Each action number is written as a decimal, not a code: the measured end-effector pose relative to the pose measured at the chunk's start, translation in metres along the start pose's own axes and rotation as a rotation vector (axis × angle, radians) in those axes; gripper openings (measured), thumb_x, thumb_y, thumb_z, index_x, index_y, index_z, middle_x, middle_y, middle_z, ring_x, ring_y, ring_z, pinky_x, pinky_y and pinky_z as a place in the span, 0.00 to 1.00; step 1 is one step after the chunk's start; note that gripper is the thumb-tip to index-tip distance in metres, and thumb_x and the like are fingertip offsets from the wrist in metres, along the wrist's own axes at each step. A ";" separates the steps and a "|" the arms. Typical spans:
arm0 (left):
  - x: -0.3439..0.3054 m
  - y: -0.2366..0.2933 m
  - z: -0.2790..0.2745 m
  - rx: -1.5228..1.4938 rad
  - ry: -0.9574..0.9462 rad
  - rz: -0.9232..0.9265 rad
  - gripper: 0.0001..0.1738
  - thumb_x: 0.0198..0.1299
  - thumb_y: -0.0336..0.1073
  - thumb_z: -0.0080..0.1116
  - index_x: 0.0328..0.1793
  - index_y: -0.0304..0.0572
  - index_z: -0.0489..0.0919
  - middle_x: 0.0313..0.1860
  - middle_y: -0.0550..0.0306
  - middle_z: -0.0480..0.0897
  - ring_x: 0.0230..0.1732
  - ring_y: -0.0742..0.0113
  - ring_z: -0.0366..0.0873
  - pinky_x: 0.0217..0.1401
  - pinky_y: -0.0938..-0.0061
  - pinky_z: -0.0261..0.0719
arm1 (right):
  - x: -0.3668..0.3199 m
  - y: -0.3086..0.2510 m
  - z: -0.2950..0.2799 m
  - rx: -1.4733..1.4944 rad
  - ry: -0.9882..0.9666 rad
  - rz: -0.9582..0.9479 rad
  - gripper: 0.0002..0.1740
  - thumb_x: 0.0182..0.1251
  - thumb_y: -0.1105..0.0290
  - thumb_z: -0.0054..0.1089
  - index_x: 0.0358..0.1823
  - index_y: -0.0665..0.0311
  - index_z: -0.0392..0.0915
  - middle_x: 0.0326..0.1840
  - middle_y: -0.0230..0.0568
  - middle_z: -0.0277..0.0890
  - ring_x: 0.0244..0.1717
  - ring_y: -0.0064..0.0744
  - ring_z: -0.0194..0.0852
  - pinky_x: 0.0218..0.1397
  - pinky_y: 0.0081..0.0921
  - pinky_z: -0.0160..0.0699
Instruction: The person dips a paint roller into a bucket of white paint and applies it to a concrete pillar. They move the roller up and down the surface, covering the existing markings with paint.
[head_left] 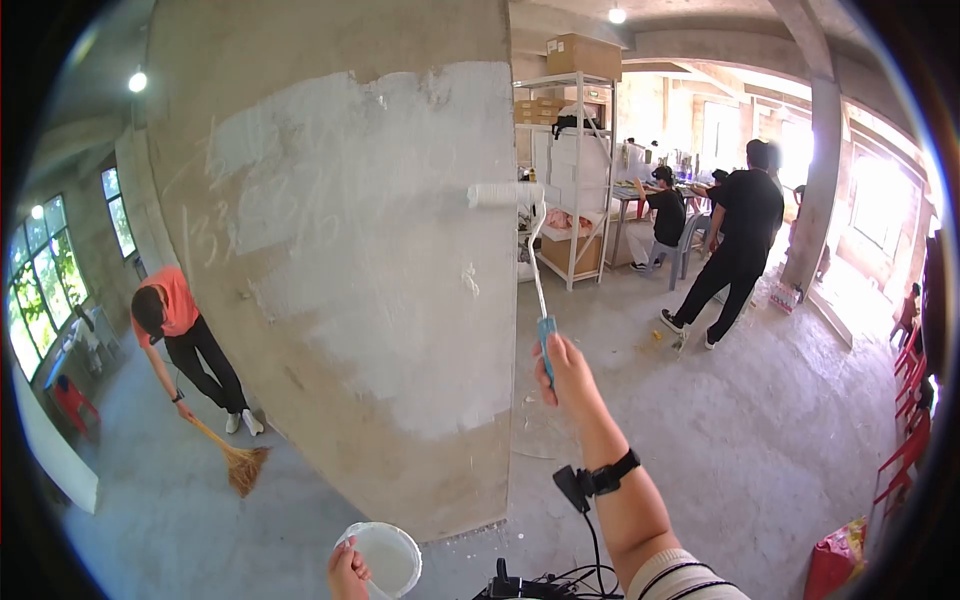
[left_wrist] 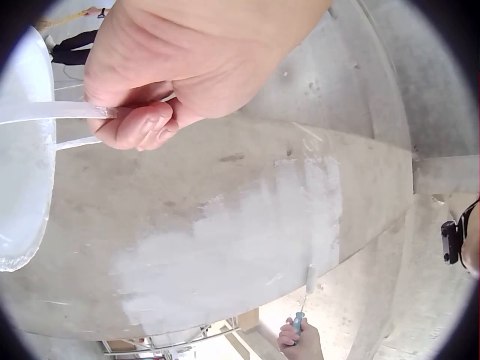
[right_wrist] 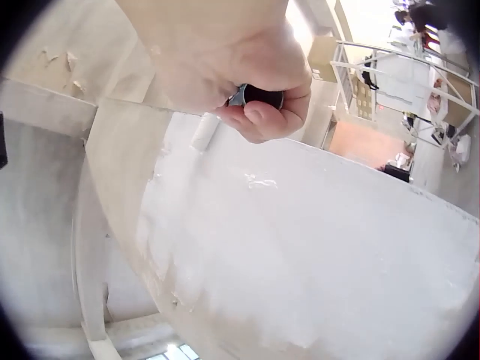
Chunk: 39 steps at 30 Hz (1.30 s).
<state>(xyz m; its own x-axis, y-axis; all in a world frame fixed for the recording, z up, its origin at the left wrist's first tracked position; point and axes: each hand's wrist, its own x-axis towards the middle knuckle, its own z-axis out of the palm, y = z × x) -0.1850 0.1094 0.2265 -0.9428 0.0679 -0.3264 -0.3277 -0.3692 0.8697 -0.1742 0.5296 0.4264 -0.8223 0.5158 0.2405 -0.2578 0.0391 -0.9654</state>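
My right hand (head_left: 572,378) grips the blue handle (head_left: 546,345) of a paint roller. Its white sleeve (head_left: 497,195) lies level against the right edge of a concrete wall face (head_left: 440,490), over a broad patch of white paint (head_left: 390,250). In the right wrist view the roller sleeve (right_wrist: 204,133) shows just past my curled fingers. Low in the head view, my left hand (head_left: 349,572) holds a white bucket (head_left: 400,535) by its handle. The left wrist view shows those fingers curled round the flat white bucket handle (left_wrist: 56,112).
A person in an orange shirt (head_left: 180,305) sweeps with a straw broom (head_left: 243,468) at left. Behind the wall's right edge stand a white metal shelf (head_left: 590,180) with boxes and a person in black (head_left: 745,230). Red chairs (head_left: 908,450) line the far right.
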 end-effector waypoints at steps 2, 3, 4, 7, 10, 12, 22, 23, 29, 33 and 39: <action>-0.002 0.000 0.004 -0.008 0.016 0.005 0.10 0.64 0.35 0.47 0.43 0.41 0.78 0.18 0.68 0.63 0.16 0.79 0.54 0.18 0.81 0.53 | 0.019 -0.023 -0.009 -0.021 -0.022 -0.048 0.23 0.74 0.50 0.35 0.36 0.65 0.66 0.13 0.30 0.60 0.05 0.20 0.53 0.06 0.21 0.50; -0.001 0.001 0.006 -0.009 0.001 0.010 0.10 0.64 0.35 0.47 0.43 0.41 0.78 0.18 0.68 0.62 0.16 0.79 0.54 0.18 0.81 0.53 | 0.031 -0.037 -0.013 -0.021 -0.037 -0.067 0.23 0.74 0.50 0.35 0.36 0.65 0.66 0.13 0.30 0.60 0.04 0.21 0.53 0.05 0.21 0.50; -0.001 -0.001 0.005 -0.011 -0.016 0.014 0.10 0.64 0.35 0.47 0.43 0.41 0.78 0.18 0.68 0.62 0.16 0.79 0.53 0.18 0.81 0.53 | 0.040 -0.053 -0.014 -0.039 -0.053 -0.108 0.24 0.74 0.50 0.34 0.35 0.65 0.66 0.13 0.30 0.59 0.04 0.21 0.53 0.05 0.21 0.50; -0.003 -0.001 0.006 -0.031 -0.024 0.022 0.10 0.64 0.35 0.47 0.43 0.42 0.79 0.17 0.68 0.62 0.16 0.80 0.53 0.18 0.81 0.52 | 0.063 -0.109 -0.011 -0.074 -0.090 -0.174 0.26 0.74 0.49 0.31 0.34 0.66 0.65 0.11 0.30 0.58 0.04 0.22 0.52 0.06 0.21 0.50; -0.003 -0.001 0.007 -0.033 -0.033 0.024 0.10 0.64 0.35 0.47 0.43 0.42 0.79 0.17 0.69 0.62 0.15 0.80 0.53 0.18 0.81 0.52 | 0.077 -0.153 -0.003 0.001 -0.119 -0.195 0.26 0.75 0.49 0.30 0.33 0.66 0.65 0.11 0.30 0.58 0.03 0.22 0.52 0.06 0.22 0.49; -0.006 -0.001 0.007 -0.029 -0.040 0.018 0.10 0.64 0.35 0.47 0.43 0.42 0.79 0.17 0.69 0.62 0.15 0.80 0.53 0.18 0.81 0.52 | 0.078 -0.151 0.002 -0.012 -0.099 -0.193 0.26 0.75 0.49 0.30 0.33 0.65 0.65 0.11 0.30 0.58 0.03 0.23 0.52 0.07 0.22 0.49; -0.009 -0.003 0.006 0.003 -0.022 -0.027 0.10 0.64 0.34 0.46 0.44 0.40 0.78 0.18 0.68 0.63 0.16 0.79 0.54 0.19 0.80 0.54 | 0.021 0.013 -0.009 -0.070 0.038 0.000 0.22 0.72 0.48 0.38 0.34 0.61 0.67 0.17 0.27 0.60 0.12 0.18 0.57 0.12 0.17 0.53; -0.010 -0.003 0.006 0.009 -0.018 -0.031 0.10 0.64 0.34 0.46 0.44 0.40 0.78 0.18 0.68 0.63 0.16 0.79 0.54 0.19 0.80 0.54 | 0.011 0.033 -0.011 -0.062 0.044 0.006 0.21 0.72 0.49 0.39 0.34 0.60 0.67 0.18 0.26 0.60 0.14 0.17 0.58 0.14 0.17 0.54; -0.014 -0.004 0.009 0.042 -0.057 -0.038 0.11 0.64 0.35 0.46 0.46 0.40 0.76 0.19 0.68 0.63 0.16 0.79 0.54 0.19 0.82 0.54 | -0.042 0.148 -0.018 -0.135 0.090 0.179 0.21 0.72 0.51 0.38 0.33 0.62 0.68 0.19 0.29 0.64 0.17 0.19 0.61 0.20 0.20 0.60; -0.014 -0.002 0.012 0.050 -0.038 -0.066 0.12 0.64 0.34 0.46 0.48 0.39 0.75 0.18 0.68 0.62 0.16 0.80 0.54 0.18 0.82 0.54 | -0.071 0.203 -0.023 -0.286 0.088 0.263 0.23 0.73 0.52 0.36 0.33 0.65 0.68 0.19 0.35 0.67 0.20 0.25 0.66 0.26 0.26 0.66; -0.021 -0.010 0.014 0.095 -0.012 -0.086 0.12 0.63 0.32 0.44 0.49 0.38 0.75 0.19 0.68 0.62 0.17 0.80 0.54 0.19 0.82 0.54 | -0.117 0.263 -0.038 -0.398 0.056 0.354 0.22 0.73 0.53 0.35 0.33 0.65 0.70 0.19 0.40 0.69 0.22 0.34 0.70 0.30 0.31 0.69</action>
<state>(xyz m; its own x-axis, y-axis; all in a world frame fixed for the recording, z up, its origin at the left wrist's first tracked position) -0.1628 0.1247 0.2302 -0.9114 0.1067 -0.3974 -0.4112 -0.2720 0.8700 -0.1264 0.5114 0.1403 -0.7928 0.6010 -0.1017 0.2514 0.1705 -0.9527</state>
